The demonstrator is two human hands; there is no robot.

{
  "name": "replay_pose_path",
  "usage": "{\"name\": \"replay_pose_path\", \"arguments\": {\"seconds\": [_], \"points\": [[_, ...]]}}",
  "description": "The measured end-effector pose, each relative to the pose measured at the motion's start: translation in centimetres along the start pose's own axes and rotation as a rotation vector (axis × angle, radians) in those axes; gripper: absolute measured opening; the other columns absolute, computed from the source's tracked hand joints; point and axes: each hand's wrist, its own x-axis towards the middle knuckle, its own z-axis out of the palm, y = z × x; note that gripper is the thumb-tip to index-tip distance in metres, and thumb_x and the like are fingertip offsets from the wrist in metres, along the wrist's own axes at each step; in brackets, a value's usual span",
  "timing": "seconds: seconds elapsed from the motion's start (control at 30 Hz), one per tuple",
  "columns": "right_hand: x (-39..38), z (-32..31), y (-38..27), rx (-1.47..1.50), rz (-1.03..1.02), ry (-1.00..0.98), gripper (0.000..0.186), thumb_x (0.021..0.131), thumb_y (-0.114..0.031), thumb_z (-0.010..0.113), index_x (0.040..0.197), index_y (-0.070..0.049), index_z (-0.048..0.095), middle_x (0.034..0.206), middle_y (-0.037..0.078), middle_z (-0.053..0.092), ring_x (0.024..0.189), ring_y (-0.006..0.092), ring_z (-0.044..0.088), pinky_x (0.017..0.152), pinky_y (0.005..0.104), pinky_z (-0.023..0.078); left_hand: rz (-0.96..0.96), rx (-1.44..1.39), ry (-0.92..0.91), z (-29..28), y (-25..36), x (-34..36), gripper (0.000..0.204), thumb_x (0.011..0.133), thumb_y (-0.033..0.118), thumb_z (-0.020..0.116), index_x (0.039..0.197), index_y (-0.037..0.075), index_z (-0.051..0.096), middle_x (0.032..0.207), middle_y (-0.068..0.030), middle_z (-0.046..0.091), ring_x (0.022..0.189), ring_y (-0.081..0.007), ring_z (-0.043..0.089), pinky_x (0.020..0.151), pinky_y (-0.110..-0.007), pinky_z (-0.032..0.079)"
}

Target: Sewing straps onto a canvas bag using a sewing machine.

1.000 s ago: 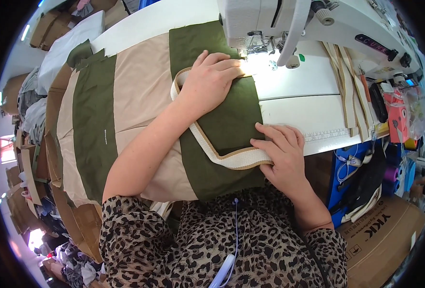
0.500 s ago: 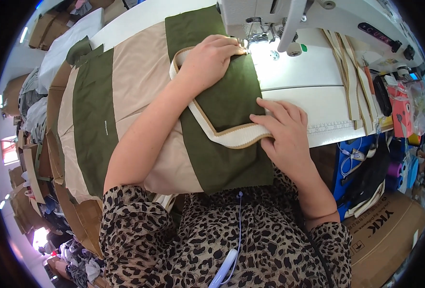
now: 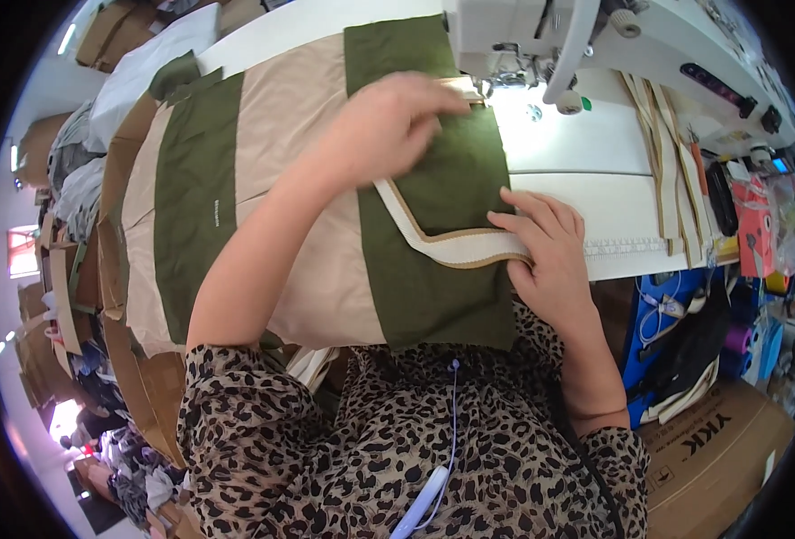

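A striped green and beige cloth [image 3: 299, 171] lies across the sewing machine bed, with its green end beside the needle area. On that green end bends a white strap with tan edges [image 3: 469, 249]. Its far end reaches the presser foot [image 3: 508, 76]. Smeared by motion, my left hand [image 3: 388, 126] is over the strap just left of the presser foot; its grip is unclear. My right hand [image 3: 550, 256] rests at the cloth's right edge, fingers spread and the strap running under it. The strap's part beneath my left hand is hidden.
The white sewing machine [image 3: 676, 67] stands at the far right. More tan-edged straps [image 3: 662, 162] hang over the table's right side, near a ruler strip [image 3: 627, 245]. A cardboard box [image 3: 721, 449] sits at lower right. Piled cloth and boxes line the left.
My left hand has loosened its press near the presser foot and is moving, now blurred. The strap's loop beside it has dropped out of sight. My right hand stays on the strap.
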Motion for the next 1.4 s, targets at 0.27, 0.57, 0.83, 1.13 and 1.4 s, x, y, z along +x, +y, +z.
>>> {"name": "replay_pose_path", "arguments": {"seconds": [0.27,0.57,0.83,1.13,1.4], "points": [[-2.3,-3.0,-1.3,0.287,0.045,-0.039,0.059,0.072,-0.002,0.064,0.131,-0.009,0.063,0.099,0.013,0.067,0.080,0.0330,0.066,0.070,0.0404,0.055,0.091,-0.057,-0.131,1.3,5.8,-9.6,0.030,0.082,0.009,0.073,0.111,0.007,0.068,0.101,-0.0065,0.063,0.103,-0.0268,0.065,0.106,-0.048,0.048],[-1.5,-2.4,-1.2,0.211,-0.199,0.183,0.021,0.076,0.005,0.071,0.090,-0.009,0.065,0.093,0.005,0.068,0.083,0.0256,0.063,0.076,0.0361,0.046,0.347,0.461,0.603,1.4,3.1,-14.8,0.031,0.065,0.009,0.080,0.095,0.014,0.072,0.086,0.0014,0.058,0.080,-0.0178,0.059,0.066,-0.034,0.040],[0.0,1.2,0.7,0.136,-0.119,0.161,0.016,0.073,0.005,0.070,0.084,-0.006,0.069,0.095,0.007,0.059,0.090,0.0278,0.059,0.077,0.0375,0.050,-0.058,0.366,0.314,0.3,5.4,-14.3,0.031,0.071,0.029,0.084,0.096,0.014,0.072,0.091,-0.0002,0.063,0.086,-0.0220,0.057,0.081,-0.037,0.040],[-2.0,0.2,1.1,0.149,-0.066,0.103,0.037,0.075,0.010,0.059,0.107,-0.003,0.070,0.119,0.012,0.066,0.115,0.0326,0.062,0.097,0.0412,0.051,0.148,0.095,0.164,7.3,7.6,-6.6,0.039,0.084,0.011,0.067,0.123,0.009,0.065,0.126,-0.0054,0.066,0.121,-0.0256,0.060,0.101,-0.038,0.047],[-5.0,-1.6,1.2,-0.051,-0.176,-0.088,0.048,0.072,0.001,0.065,0.118,-0.015,0.067,0.138,0.003,0.060,0.136,0.0295,0.050,0.118,0.0524,0.033,0.080,0.113,0.129,7.3,7.4,-5.9,0.036,0.084,0.004,0.065,0.119,0.010,0.070,0.130,-0.0047,0.066,0.122,-0.0251,0.060,0.102,-0.040,0.047]]}}
